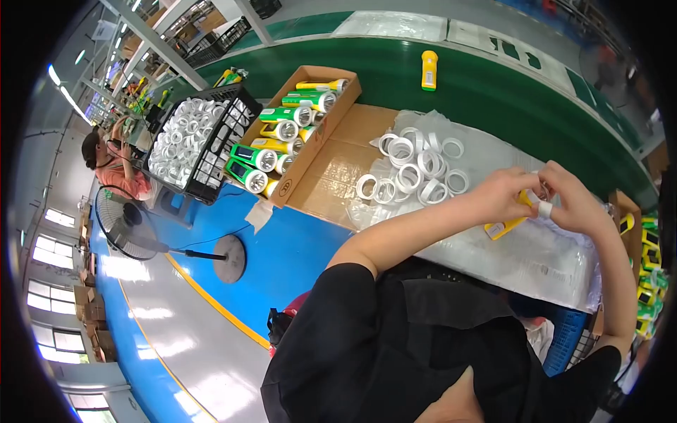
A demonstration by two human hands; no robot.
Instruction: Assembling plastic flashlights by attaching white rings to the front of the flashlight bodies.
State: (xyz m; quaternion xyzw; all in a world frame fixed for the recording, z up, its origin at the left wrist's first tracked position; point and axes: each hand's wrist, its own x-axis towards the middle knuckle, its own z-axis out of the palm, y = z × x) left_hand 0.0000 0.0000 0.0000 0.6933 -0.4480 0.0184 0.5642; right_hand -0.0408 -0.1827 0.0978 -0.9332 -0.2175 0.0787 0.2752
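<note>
Yellow flashlight [509, 224]: I've got it over the clear plastic sheet [536, 257], pinched between both hands.
Left hand [502, 196]: fingers closed on its body.
Right hand [575, 201]: closed at its head end, white band on one finger.
White rings [416, 169]: about a dozen loose on the sheet.
Cardboard box [331, 113]: roughly nine green and yellow flashlights.
Black crate [204, 166]: full of rings.
Conveyor [486, 92]: one yellow flashlight [429, 69].

Yellow torch body [509, 224] gripped in both hands above clear plastic sheet [522, 254]. Left of it: white rings [412, 169] heaped on brown cardboard [338, 176], green and yellow torches [282, 144] boxed, black crate [211, 158] beyond. Behind, dark green belt [493, 92] bearing 1 yellow torch [429, 69].
</note>
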